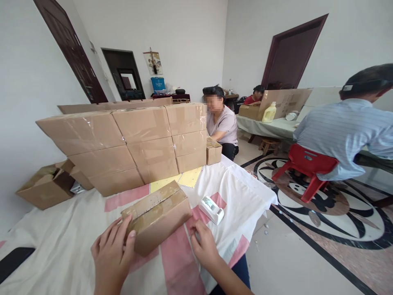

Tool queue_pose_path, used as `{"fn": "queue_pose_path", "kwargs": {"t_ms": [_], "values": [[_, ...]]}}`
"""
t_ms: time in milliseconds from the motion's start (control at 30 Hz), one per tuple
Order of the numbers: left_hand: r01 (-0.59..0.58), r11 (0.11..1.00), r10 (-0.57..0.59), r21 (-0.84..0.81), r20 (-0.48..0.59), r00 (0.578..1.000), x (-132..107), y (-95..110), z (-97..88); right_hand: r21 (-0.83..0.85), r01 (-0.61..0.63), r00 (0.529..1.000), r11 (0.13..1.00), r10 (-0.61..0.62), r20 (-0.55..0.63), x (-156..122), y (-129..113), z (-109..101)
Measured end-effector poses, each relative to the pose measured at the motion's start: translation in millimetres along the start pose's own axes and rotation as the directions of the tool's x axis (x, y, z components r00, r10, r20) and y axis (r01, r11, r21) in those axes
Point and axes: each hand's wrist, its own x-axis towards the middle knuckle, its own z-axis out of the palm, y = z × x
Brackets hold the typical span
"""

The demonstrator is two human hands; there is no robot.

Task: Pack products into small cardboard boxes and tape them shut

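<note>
A small taped cardboard box [159, 221] lies on the cloth in front of me, its long flap seam facing up. My left hand [115, 246] is at its left end, the fingers bent against the end and upper edge and the thumb at the front face. Beyond the box's right end is my right hand [204, 241], its fingers curled together; whether anything small is in them I cannot make out. A white device with a small display [211, 209], perhaps a tape dispenser or meter, rests just past the right hand.
Stacked cardboard boxes [147, 143] form a wall across the far side of the table. An open carton [46, 188] stands at left, near a dark flat object [14, 262]. One person [222, 127] sits behind the stack; another [344, 127] sits on a red chair [311, 164] at right.
</note>
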Motion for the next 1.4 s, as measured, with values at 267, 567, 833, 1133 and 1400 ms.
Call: {"fn": "queue_pose_path", "kwargs": {"t_ms": [267,567,833,1133,1400], "values": [[-0.051,0.998,0.051,0.034,-0.012,0.999,0,-1,2.5,-0.008,0.015,1.0,1.0,-0.015,-0.011,0,-1,0],[-0.084,0.996,0.08,-0.029,-0.113,0.99,12,12,-11.6,0.02,0.042,0.999,0.999,-0.042,0.009,1,3,2],[-0.196,0.98,0.194,-0.032,-0.07,0.979,23,14,-18.5,0.018,0.043,0.999,0.999,-0.043,0.018,1,5,2],[-0.209,0.977,0.213,-0.048,0.095,0.972,34,26,-10.6,-0.003,0.042,0.998,0.999,-0.041,0.044,0,10,4],[-0.14,0.99,0.122,0.031,0.333,0.935,45,43,-19.0,-0.02,0.041,0.997,0.999,-0.039,0.067,0,13,4]]}}
